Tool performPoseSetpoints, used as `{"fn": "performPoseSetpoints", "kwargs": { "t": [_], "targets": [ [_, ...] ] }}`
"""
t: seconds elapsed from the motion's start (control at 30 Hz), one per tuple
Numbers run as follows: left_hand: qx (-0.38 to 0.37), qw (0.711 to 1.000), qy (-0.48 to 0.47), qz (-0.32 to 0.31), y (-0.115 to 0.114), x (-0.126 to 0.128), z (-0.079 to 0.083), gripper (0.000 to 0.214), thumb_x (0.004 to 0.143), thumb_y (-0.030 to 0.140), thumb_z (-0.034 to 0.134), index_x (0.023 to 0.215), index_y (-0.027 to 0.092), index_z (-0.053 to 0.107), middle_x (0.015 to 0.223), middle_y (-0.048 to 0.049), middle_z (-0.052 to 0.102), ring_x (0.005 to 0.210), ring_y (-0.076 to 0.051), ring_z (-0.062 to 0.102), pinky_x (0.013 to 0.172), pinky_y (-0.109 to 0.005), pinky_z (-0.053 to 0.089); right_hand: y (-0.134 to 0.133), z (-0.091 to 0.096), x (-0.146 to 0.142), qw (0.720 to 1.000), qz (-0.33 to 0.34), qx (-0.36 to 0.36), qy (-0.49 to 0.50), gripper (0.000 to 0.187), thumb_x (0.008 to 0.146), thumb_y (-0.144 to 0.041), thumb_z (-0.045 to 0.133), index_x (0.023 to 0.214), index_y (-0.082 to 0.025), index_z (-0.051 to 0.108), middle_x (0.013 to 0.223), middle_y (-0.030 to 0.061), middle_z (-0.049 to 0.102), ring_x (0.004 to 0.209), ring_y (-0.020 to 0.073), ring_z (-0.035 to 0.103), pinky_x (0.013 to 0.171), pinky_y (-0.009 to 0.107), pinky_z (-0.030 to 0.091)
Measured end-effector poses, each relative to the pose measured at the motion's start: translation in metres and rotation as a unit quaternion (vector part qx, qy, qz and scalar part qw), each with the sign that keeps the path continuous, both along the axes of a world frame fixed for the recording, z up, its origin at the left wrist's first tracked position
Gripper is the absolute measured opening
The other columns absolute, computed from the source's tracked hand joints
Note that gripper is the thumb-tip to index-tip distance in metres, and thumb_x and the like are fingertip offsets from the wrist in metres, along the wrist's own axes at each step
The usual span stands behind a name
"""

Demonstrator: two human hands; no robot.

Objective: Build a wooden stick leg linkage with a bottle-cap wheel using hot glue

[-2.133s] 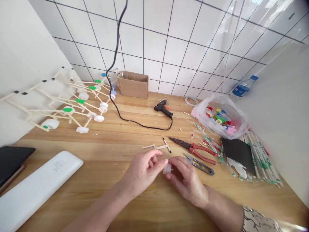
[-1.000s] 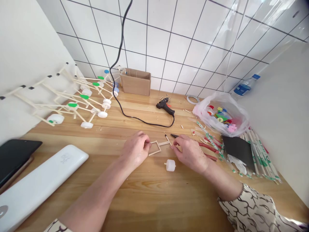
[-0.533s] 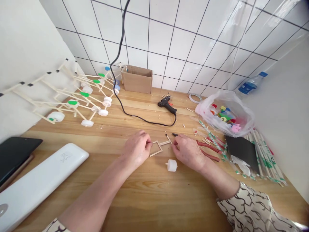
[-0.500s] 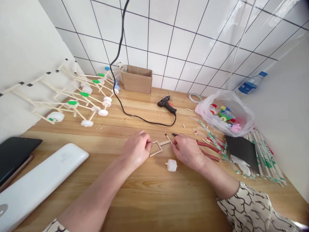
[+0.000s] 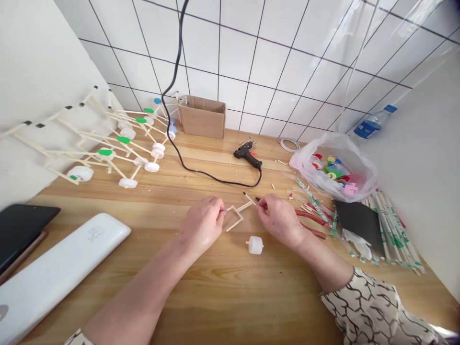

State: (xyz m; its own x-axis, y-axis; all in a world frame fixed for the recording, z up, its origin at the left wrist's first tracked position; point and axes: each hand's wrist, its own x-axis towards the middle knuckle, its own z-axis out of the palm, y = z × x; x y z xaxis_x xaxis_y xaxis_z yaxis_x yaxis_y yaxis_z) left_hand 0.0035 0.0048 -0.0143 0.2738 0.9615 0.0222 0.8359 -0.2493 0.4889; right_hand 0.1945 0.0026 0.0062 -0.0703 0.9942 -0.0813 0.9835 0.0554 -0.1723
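Note:
Between my hands is a small frame of thin wooden sticks [image 5: 236,223], with an open-sided fork on the left and a crossbar on the right. One end of the crossbar is black. My left hand [image 5: 207,215] pinches the fork's far prong. With bent fingers, my right hand [image 5: 278,215] pinches the crossbar's near end. A white wheel [image 5: 255,245] with a short stick axle through it lies on the table just below the frame. Red-handled pliers [image 5: 312,218] lie beside and partly under my right hand, their dark tip showing past the fingers.
A black glue gun [image 5: 247,154] with its cord lies behind my hands. Several stick models [image 5: 122,140] with white wheels stand left, near a cardboard box [image 5: 201,117]. To the right are a plastic bag of caps [image 5: 334,167] and wrapped sticks [image 5: 398,235]. A white power bank [image 5: 68,273] lies front left.
The stick frame has tilted slightly, its crossbar and black end now raised a little. Both hands stay pinched on it, and the view has shifted slightly.

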Motion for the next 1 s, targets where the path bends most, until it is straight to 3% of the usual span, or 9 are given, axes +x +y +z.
{"fn": "performPoseSetpoints", "kwargs": {
  "t": [0.27, 0.4, 0.73, 1.0],
  "targets": [
    [-0.024, 0.998, -0.056, 0.026, -0.003, 0.001, 0.002, 0.010, 0.083, 0.023, 0.049, 0.082, 0.020, 0.058, 0.074, -0.0021, 0.067, 0.064, -0.018, 0.061, 0.060, -0.028, 0.040, 0.000, 0.002, 0.004, 0.998, -0.013, 0.033, 0.044, 0.012, 0.084, -0.020, 0.050, 0.078, -0.018, 0.061, 0.080, 0.0053, 0.067, 0.069, 0.0186, 0.061, 0.060, 0.027, 0.038],
    [-0.052, 0.990, -0.129, 0.036, -0.003, 0.001, 0.006, 0.016, 0.080, 0.029, 0.052, 0.088, 0.020, 0.062, 0.070, 0.0001, 0.066, 0.061, -0.016, 0.060, 0.060, -0.027, 0.043, 0.000, 0.002, 0.007, 0.996, -0.008, 0.056, 0.070, 0.010, 0.084, -0.019, 0.052, 0.078, -0.017, 0.060, 0.077, 0.0042, 0.066, 0.066, 0.0169, 0.059, 0.060, 0.026, 0.039],
    [-0.204, 0.926, -0.315, 0.037, -0.003, -0.003, 0.014, 0.027, 0.074, 0.042, 0.061, 0.082, 0.017, 0.069, 0.078, -0.0031, 0.070, 0.073, -0.019, 0.062, 0.066, -0.028, 0.045, -0.007, 0.013, 0.011, 0.984, 0.023, 0.125, 0.125, 0.013, 0.084, -0.022, 0.053, 0.074, -0.018, 0.059, 0.068, 0.0022, 0.062, 0.063, 0.0159, 0.056, 0.060, 0.026, 0.039],
    [-0.239, 0.879, -0.410, 0.057, -0.006, -0.002, 0.011, 0.025, 0.070, 0.041, 0.068, 0.077, 0.017, 0.068, 0.076, -0.0021, 0.068, 0.073, -0.017, 0.059, 0.069, -0.028, 0.042, -0.013, 0.019, 0.012, 0.969, 0.060, 0.157, 0.180, 0.012, 0.085, -0.021, 0.051, 0.076, -0.018, 0.057, 0.072, 0.0032, 0.061, 0.064, 0.0149, 0.054, 0.059, 0.026, 0.039]
  ]
}}
